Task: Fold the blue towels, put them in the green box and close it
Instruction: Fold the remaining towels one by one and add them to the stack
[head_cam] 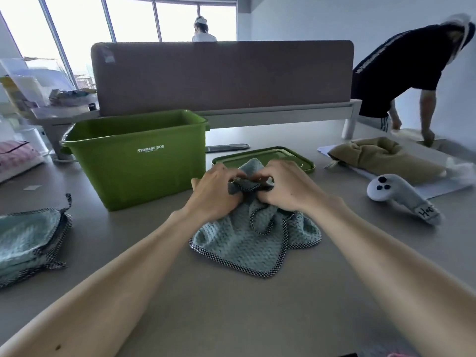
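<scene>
A crumpled blue towel [247,243] with a dotted black-and-white hem lies on the table in front of me. My left hand [215,191] and my right hand [287,185] both pinch its bunched far edge, close together, lifting it slightly. The green box [134,161] marked STORAGE BOX stands open just left of my hands. Its green lid [293,157] lies flat on the table behind them. A stack of folded blue towels [28,238] sits at the left edge.
A white controller [401,197] lies to the right, with a tan cloth bag [386,155] on white paper behind it. A brown desk divider [224,76] closes off the back. A person in black [396,70] bends over at the far right. Clutter fills the far left.
</scene>
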`<move>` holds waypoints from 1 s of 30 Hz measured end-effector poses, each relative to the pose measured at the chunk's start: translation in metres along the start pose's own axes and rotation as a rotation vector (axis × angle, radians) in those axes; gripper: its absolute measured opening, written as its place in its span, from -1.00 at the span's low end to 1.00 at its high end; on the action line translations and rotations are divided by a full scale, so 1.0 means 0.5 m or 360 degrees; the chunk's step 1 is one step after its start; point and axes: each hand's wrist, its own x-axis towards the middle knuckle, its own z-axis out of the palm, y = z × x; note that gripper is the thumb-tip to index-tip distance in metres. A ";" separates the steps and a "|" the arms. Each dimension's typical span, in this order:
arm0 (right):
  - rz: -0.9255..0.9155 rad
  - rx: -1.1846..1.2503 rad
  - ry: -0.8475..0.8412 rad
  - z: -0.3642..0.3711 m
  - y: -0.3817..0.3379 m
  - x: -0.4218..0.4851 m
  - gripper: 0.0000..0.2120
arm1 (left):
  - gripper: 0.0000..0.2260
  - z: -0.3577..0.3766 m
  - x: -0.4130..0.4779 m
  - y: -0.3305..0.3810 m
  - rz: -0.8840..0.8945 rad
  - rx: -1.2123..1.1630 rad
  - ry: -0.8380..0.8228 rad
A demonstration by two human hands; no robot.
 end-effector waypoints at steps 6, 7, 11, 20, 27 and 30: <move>0.0004 0.0287 0.0216 -0.009 0.021 0.050 -0.75 | -0.91 -0.014 0.054 -0.002 0.0055 -0.0251 0.0218; 0.0016 0.0350 0.0283 -0.015 0.021 0.062 -0.73 | -0.93 -0.021 0.061 -0.001 0.0064 -0.0320 0.0245; 0.0041 0.0481 0.0468 -0.047 0.006 0.116 -0.77 | -0.79 -0.042 0.089 -0.022 -0.0019 -0.0476 0.0152; -0.0082 0.0871 0.0774 -0.089 -0.072 0.194 -0.81 | -0.59 -0.112 0.094 -0.042 0.0110 -0.1348 -0.0147; -0.0185 0.1060 0.0825 -0.087 -0.121 0.217 -0.83 | -0.85 -0.143 0.092 -0.055 0.0038 -0.0966 0.0290; -0.0188 0.1084 0.0828 -0.074 -0.114 0.219 -0.84 | -0.87 -0.171 0.094 -0.079 -0.0046 -0.1042 0.0440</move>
